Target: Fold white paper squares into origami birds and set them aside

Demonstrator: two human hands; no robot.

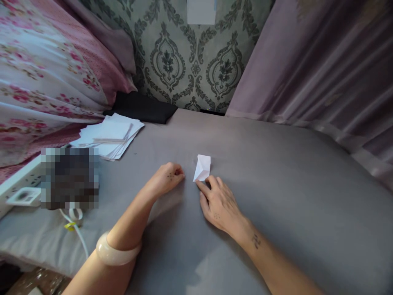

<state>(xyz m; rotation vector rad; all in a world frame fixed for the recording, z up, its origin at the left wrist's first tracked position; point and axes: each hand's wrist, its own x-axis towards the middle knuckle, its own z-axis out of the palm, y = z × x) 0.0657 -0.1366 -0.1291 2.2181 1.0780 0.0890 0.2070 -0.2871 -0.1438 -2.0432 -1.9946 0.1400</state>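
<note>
The folded paper (203,164) lies on the grey cloth (282,176), just beyond the right hand (218,201), whose fingers are loosely parted, tips touching its near edge without gripping. The left hand (168,178) sits just beside it, fingers curled closed; I cannot tell whether they pinch anything. White sheets (113,133) lie farther left

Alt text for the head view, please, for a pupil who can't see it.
A person's right hand touches the near edge of a folded white paper on a grey surface; the left hand, curled, is beside it, apart. White sheets lie farther back, left.
</note>
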